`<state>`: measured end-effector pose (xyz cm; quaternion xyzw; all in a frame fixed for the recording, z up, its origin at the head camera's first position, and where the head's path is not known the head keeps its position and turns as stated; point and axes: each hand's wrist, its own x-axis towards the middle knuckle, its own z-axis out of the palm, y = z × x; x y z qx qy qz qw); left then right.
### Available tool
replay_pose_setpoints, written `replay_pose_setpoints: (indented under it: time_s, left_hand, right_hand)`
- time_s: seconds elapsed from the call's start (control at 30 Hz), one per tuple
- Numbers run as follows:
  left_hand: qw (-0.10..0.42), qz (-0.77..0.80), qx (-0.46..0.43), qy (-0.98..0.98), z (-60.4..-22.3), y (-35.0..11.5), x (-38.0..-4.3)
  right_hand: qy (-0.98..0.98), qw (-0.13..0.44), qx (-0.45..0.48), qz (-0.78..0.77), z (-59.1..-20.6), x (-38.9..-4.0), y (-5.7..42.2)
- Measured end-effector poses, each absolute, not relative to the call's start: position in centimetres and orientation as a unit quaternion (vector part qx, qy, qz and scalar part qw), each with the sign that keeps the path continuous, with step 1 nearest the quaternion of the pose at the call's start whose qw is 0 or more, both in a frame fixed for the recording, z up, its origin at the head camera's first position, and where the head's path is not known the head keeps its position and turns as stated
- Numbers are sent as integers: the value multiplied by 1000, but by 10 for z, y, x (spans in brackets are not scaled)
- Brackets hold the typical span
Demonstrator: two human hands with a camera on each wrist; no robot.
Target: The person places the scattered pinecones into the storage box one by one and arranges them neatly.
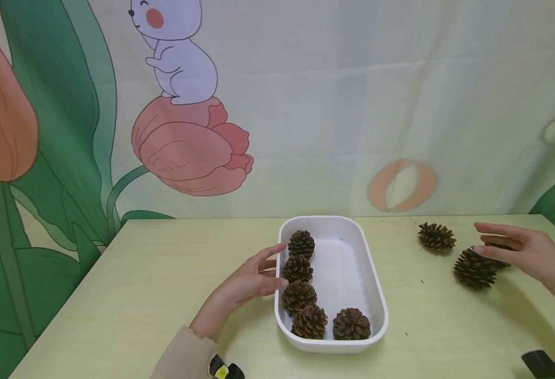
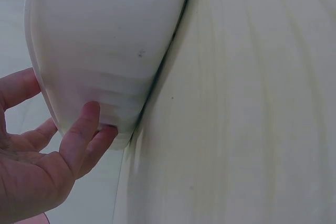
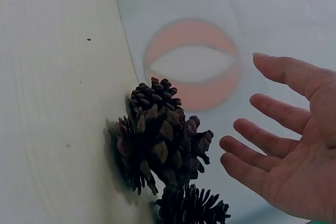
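The step in hand seems to be the taking of one more pine cone for the white tray [image 1: 345, 268], where five are already lying: a row of four pine cones [image 1: 299, 296] along the left wall and a single cone [image 1: 351, 324] in the near right corner. The left hand [image 1: 248, 278] has its fingers apart and touches the left side of the tray, probably to steady it. The right hand [image 1: 532, 253] is spread, holding nothing, beside three more on the table [image 1: 414, 305]: a far cone [image 1: 436, 238], a near cone [image 1: 475, 268] and a partly hidden cone [image 1: 501, 256]. The next move probably calls for lowering the right fingers around one of these and closing them gently, because the scales look stiff.
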<state>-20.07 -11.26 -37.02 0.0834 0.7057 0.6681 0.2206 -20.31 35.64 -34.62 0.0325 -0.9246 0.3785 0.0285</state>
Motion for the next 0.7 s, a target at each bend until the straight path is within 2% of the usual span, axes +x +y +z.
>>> replay_pose_setpoints:
  time_s: [0.27,0.53,0.6,0.7]
  left_hand:
    - [220,670,87,704,-369,-112,-201]
    - [222,672,85,701,-371,-112,-201]
    - [222,672,85,701,-371,-112,-201]
    - [221,671,84,702,-371,-112,-202]
  right_hand:
    - [-938,5,24,346,-355,-210,369]
    - [-948,13,8,318,-383,-226,393]
    - [-944,-4,23,329,-378,-222,387]
    - [-947,-4,24,320,-400,-236,407]
